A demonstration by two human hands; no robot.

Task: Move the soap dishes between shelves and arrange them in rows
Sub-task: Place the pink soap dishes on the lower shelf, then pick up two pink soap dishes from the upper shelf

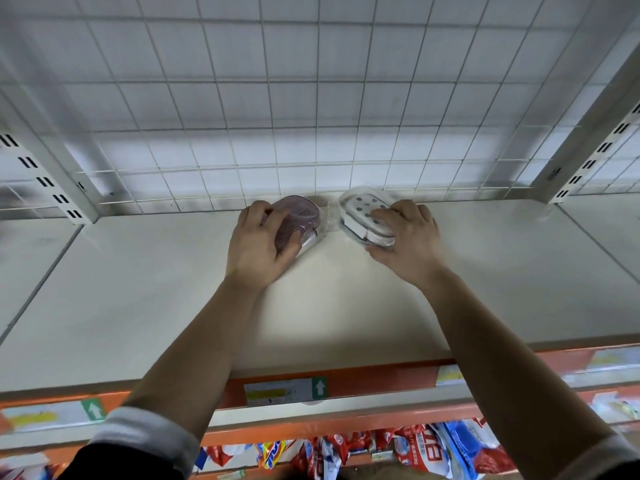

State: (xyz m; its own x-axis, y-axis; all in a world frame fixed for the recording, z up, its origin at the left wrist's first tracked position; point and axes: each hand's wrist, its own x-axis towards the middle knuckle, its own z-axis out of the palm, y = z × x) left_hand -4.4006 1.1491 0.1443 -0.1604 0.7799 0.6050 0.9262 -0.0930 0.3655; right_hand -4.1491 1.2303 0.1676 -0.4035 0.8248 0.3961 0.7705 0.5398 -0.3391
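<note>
At the back of the shelf, mid-frame against the wire grid, you have the two dishes near each other but apart. Your left hand curls round the pink dish, and your right hand grips the white dish at its near end. Both look like light, stiff plastic. Each is bagged in clear film that will probably slide, so pinch across the rims. The white dish holds a holed drain tray, and no soap shows in either.
</note>
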